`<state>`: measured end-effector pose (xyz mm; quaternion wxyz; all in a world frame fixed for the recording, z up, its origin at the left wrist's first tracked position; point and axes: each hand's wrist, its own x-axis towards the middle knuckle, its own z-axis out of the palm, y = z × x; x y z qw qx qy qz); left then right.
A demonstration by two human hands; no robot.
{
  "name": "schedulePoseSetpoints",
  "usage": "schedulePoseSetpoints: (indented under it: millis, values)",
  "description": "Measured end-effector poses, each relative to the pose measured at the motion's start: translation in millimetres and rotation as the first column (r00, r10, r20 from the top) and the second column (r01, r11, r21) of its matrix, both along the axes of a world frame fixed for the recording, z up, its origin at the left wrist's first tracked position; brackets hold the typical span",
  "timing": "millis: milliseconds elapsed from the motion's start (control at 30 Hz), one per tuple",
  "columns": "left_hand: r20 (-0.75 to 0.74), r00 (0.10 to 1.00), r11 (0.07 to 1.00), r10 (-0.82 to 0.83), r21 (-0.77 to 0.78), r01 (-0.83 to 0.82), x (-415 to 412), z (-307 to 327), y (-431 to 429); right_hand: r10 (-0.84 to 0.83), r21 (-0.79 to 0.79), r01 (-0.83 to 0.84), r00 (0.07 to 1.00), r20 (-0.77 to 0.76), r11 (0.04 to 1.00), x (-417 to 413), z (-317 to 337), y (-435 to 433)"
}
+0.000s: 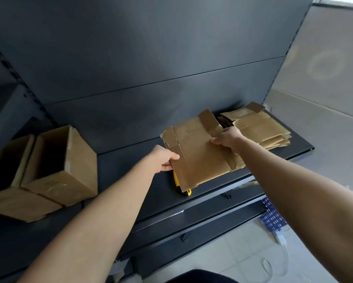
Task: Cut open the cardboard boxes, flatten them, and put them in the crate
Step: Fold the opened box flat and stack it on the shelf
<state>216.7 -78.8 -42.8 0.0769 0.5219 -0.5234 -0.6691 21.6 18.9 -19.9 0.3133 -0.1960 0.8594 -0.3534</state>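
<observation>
— Where is the flattened box (200, 154) now?
— It is hanging over the shelf (130, 170). The left grip (164, 158) is pinching its left edge, the right grip (228, 137) is clasping its right edge.

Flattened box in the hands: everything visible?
The flat box is brown, worn cardboard, collapsed flat, with creased flaps at its left end and one raised flap at the far right. The left hand pinches its left edge; the right hand grips its right side. It covers part of a yellow knife on the shelf.
</observation>
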Motion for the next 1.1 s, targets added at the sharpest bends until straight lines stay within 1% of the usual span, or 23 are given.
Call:
schedulePoseSetpoints:
  millis: [67,133,167,300,400,467,533,567,633,700,733,767,833,900,1000,1100]
  values:
    - [0.026,0.999,0.998,0.022,-0.056,-0.02,-18.4,-11.0,2.5,0.037,0.067,-0.029,0.992,-0.119,0.997,-13.9,-5.1,1.6]
    - [0.037,0.998,0.992,0.056,-0.113,-0.051,-36.2,-18.3,2.9,0.087,0.149,-0.051,0.965,-0.247,0.988,-25.9,-10.6,0.1]
    - [0.043,0.996,0.988,0.083,-0.131,-0.077,-45.5,-22.6,1.6,0.104,0.176,-0.055,0.953,-0.284,0.983,-31.6,-13.4,-2.1]
    - [0.096,0.981,0.97,0.166,-0.194,-0.145,-72.4,-34.7,-2.1,0.205,0.24,-0.13,0.925,-0.32,0.962,-52.3,-28.7,-18.1]
    - [0.153,0.975,0.954,0.16,-0.276,-0.114,-86.2,-48.7,-9.6,0.318,0.275,-0.228,0.881,-0.349,0.934,-60.5,-46.7,-26.5]
    - [0.221,0.967,0.936,0.131,-0.348,-0.048,-92.8,-58.7,-15.0,0.398,0.287,-0.311,0.855,-0.332,0.906,-63.2,-62.0,-30.1]
    - [0.321,0.944,0.891,0.078,-0.448,0.078,-96.3,-67.1,-15.9,0.52,0.323,-0.429,0.803,-0.292,0.844,-63.2,-75.9,-31.6]
    - [0.372,0.927,0.845,0.048,-0.51,0.16,-96.8,-71.0,-14.8,0.586,0.357,-0.485,0.764,-0.27,0.798,-62.6,-82.8,-31.6]
    - [0.431,0.901,0.711,-0.049,-0.618,0.335,-96.7,-78.8,-11.3,0.693,0.442,-0.559,0.681,-0.238,0.702,-61.2,-94.1,-30.6]
    - [0.494,0.843,0.606,-0.211,-0.611,0.51,-96.3,-83.0,-7.6,0.72,0.496,-0.567,0.667,-0.193,0.658,-61.1,-103.5,-30.6]
    - [0.52,0.809,0.587,-0.276,-0.575,0.57,-96.2,-85.1,-7.1,0.72,0.51,-0.564,0.672,-0.174,0.649,-61.2,-106.4,-31.2]
    - [0.525,0.79,0.595,-0.317,-0.538,0.597,-96.2,-86.9,-7.2,0.72,0.516,-0.563,0.674,-0.164,0.645,-61.8,-108.5,-32.5]
    - [0.525,0.775,0.607,-0.352,-0.503,0.616,-98.4,-88.7,-10.6,0.718,0.518,-0.562,0.677,-0.161,0.645,-64.0,-110.4,-36.0]
    - [0.583,0.714,0.554,-0.388,-0.472,0.686,-101.7,-88.6,-13.5,0.715,0.526,-0.555,0.681,-0.157,0.644,-65.1,-111.4,-39.1]
    - [0.688,0.593,0.469,-0.419,-0.395,0.79,-103.2,-90.4,-18.0,0.706,0.542,-0.536,0.69,-0.161,0.648,-66.9,-114.7,-43.3]
    - [0.783,0.516,0.402,-0.347,-0.373,0.836,-102.9,-92.6,-15.5,0.686,0.528,-0.519,0.705,-0.179,0.672,-67.4,-116.8,-42.0]
